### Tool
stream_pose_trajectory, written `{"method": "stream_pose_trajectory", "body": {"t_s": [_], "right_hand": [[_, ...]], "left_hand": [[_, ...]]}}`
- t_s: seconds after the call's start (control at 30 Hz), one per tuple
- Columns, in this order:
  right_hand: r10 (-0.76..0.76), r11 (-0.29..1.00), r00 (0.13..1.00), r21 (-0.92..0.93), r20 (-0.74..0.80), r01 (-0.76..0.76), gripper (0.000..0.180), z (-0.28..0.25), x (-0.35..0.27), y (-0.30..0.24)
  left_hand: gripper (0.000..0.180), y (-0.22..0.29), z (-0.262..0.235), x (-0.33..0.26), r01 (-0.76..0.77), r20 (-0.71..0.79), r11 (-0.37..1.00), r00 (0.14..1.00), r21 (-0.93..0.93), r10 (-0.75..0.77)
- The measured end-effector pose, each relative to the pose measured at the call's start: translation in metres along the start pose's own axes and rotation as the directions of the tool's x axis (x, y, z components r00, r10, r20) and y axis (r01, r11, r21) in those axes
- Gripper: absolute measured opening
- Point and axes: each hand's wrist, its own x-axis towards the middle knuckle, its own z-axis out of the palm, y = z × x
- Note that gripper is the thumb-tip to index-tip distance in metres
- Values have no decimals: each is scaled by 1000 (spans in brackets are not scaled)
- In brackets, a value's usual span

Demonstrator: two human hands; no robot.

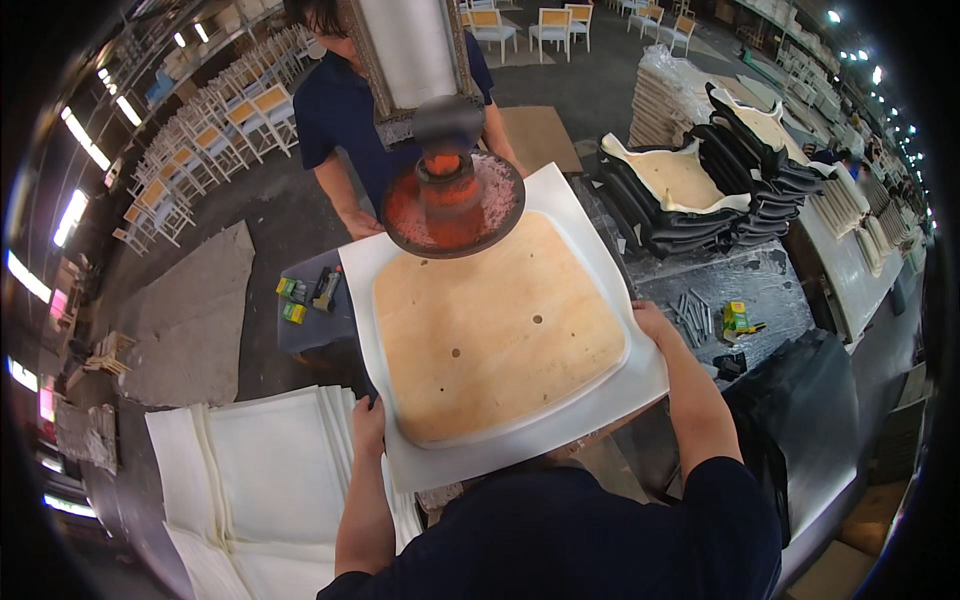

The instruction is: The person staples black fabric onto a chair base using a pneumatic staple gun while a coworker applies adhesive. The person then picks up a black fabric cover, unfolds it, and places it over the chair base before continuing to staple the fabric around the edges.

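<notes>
Between my hands lies a white upholstery sheet (440,470), with a tan wooden seat panel (500,310) on top of it. Several small holes dot the panel, and a pale padding rim shows around it. My left hand (369,426) is closed on the sheet's near left edge. At the right edge, my right hand (653,322) grips the sheet, its fingers partly hidden beneath. A round press plate (500,215), reddish on top with a dark rim, hangs over the far part of the panel. I cannot tell whether it touches.
Facing me, a co-worker's hand (361,224) is near the sheet's far left corner. White sheets (270,450) are stacked at left. A plastic-covered table (770,290) bears metal strips (692,318), a green-yellow box (737,320) and stacked black seats (660,225). A staple gun (326,288) lies left.
</notes>
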Motion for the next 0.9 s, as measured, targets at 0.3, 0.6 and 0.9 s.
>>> {"method": "stream_pose_trajectory", "body": {"t_s": [0.3, 0.6, 0.9], "right_hand": [[15, 999, 999, -34, -49, -16, 53, -10, 7, 16], [1, 1000, 998, -27, -63, -3, 52, -14, -1, 11], [-21, 999, 999, -43, -50, 18, 50, -19, -8, 9]], "left_hand": [[29, -1, 8, 0, 37, 70, 997, 997, -73, -32], [32, 1, 13, 1, 82, 107, 994, 992, -76, -74], [42, 6, 16, 2, 85, 118, 996, 989, 7, -85]]}}
